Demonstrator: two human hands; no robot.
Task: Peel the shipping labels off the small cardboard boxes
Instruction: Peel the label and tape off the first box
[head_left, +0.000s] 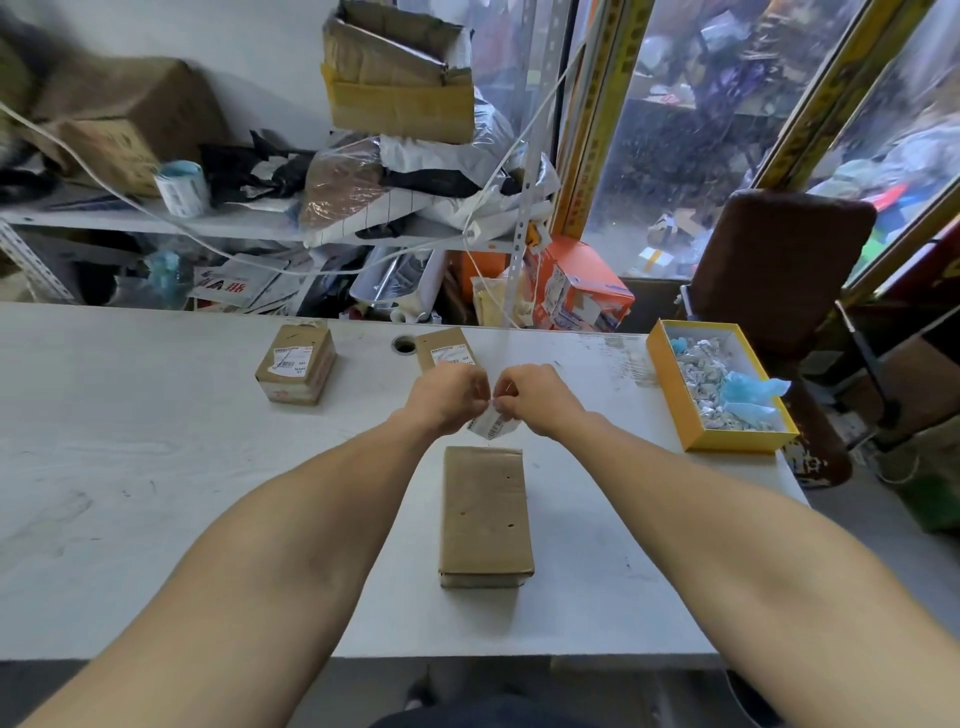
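A plain brown cardboard box (485, 514) lies on the white table (156, 467) in front of me, its top bare of any label. Just above its far end, my left hand (447, 397) and my right hand (537, 397) meet and pinch a peeled white shipping label (493, 425) between the fingertips. Behind my hands a second small box (447, 349) shows a white label on top, partly hidden by my left hand. A third small box (296, 364) with a label stands further left.
A yellow tray (670, 395) with crumpled label scraps and blue pieces sits at the table's right edge. A cable hole (404, 344) is near the far edge. Cluttered shelves, boxes and a brown chair (779, 260) stand beyond the table.
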